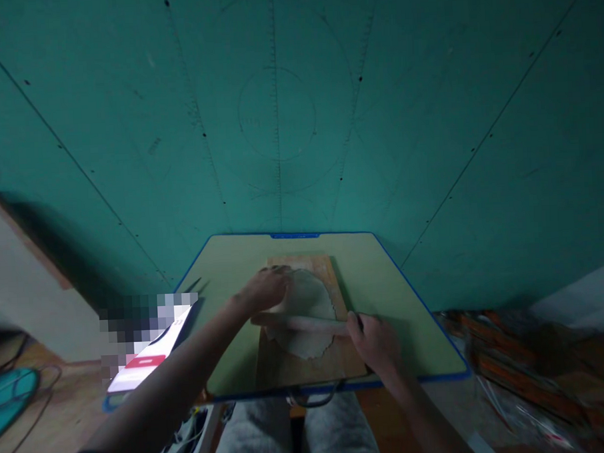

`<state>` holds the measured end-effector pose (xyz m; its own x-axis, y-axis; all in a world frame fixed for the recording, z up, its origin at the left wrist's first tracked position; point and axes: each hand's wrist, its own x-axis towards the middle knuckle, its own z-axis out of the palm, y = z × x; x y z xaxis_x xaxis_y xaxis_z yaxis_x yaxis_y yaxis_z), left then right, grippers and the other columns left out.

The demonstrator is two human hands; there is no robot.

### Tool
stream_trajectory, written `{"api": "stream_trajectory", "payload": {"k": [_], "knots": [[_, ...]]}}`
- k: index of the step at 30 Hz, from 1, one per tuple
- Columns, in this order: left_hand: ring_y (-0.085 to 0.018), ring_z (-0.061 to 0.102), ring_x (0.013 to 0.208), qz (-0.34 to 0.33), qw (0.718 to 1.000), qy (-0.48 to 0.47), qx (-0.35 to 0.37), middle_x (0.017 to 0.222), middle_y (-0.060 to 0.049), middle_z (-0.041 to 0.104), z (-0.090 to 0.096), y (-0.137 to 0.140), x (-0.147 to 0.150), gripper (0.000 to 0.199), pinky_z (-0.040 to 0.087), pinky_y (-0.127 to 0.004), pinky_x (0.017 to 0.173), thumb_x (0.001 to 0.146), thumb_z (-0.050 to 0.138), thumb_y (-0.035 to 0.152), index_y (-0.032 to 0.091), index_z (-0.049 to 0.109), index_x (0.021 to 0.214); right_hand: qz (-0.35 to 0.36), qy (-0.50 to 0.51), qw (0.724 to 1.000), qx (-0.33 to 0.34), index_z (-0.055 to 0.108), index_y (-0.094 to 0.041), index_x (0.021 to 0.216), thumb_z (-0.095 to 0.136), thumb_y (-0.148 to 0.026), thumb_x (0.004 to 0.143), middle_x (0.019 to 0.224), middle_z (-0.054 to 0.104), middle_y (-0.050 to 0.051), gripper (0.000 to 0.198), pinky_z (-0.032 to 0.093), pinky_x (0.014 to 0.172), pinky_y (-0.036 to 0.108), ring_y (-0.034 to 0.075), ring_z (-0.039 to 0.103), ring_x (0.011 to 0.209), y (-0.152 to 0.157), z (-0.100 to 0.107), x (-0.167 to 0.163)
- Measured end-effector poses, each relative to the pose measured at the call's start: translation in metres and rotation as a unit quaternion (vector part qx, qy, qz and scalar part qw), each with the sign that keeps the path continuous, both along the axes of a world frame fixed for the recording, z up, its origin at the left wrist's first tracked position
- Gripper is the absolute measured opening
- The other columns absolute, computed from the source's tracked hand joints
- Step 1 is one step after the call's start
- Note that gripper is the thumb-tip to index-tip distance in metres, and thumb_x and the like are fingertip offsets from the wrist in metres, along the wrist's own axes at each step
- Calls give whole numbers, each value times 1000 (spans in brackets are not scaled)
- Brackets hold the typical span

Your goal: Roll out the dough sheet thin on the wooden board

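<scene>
A flat, uneven-edged sheet of dough (305, 294) lies on a wooden cutting board (313, 371). Across it rests a rolling pin (311, 323), roughly level from left to right. My right hand (374, 340) is closed around the pin's right end. At the dough's upper left edge is my left hand (269, 288), off the pin, its fingers stretched over the dough and slightly blurred. Whether those fingers press or lift the edge I cannot tell. The pin's left end lies just below the left hand, with nothing gripping it.
The board sits on a small pale table (379, 283) with a blue rim, against a green wall (287, 120). A lit screen (150, 360) stands by its left edge, near a dark pointed object (192, 285). Cluttered wood pieces (513, 364) lie right; a cable (33, 425) runs left.
</scene>
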<state>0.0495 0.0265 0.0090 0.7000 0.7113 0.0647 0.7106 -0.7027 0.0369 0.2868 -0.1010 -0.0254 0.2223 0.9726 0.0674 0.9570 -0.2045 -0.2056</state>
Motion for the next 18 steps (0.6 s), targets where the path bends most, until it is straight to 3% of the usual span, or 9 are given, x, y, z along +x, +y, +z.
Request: {"api": "stream_trajectory", "payload": {"k": [3, 8, 13, 18], "knots": [[-24, 57, 123, 56, 996, -64, -4, 136, -10, 60, -1, -18, -14, 37, 47, -39, 102, 90, 44, 14, 20, 67, 118, -6, -7, 1000, -16, 76, -18, 80, 35, -35, 100, 86, 77, 13, 48, 40, 63, 28, 23, 73, 79, 13, 4, 7], [-23, 52, 129, 86, 990, -110, 16, 136, -10, 60, -21, -43, -20, 35, 43, -40, 107, 98, 37, 24, 19, 64, 120, -12, -44, 997, -59, 76, -17, 91, 34, -34, 100, 97, 76, 13, 47, 44, 68, 27, 23, 72, 89, 45, 17, 11], [-28, 51, 129, 186, 978, -86, 35, 137, -13, 58, -18, -30, 2, 37, 44, -43, 104, 96, 42, 25, 16, 59, 127, 45, -141, 984, -95, 73, -18, 106, 35, -25, 98, 107, 74, 14, 40, 47, 74, 27, 23, 70, 95, 72, 27, 9], [-27, 58, 117, 215, 973, -74, 27, 124, -12, 65, -12, -4, 19, 35, 48, -42, 95, 96, 38, 25, 16, 65, 117, 69, -170, 978, -96, 70, -16, 115, 39, -21, 96, 109, 73, 17, 37, 47, 77, 27, 24, 69, 100, 95, 28, 17]]}}
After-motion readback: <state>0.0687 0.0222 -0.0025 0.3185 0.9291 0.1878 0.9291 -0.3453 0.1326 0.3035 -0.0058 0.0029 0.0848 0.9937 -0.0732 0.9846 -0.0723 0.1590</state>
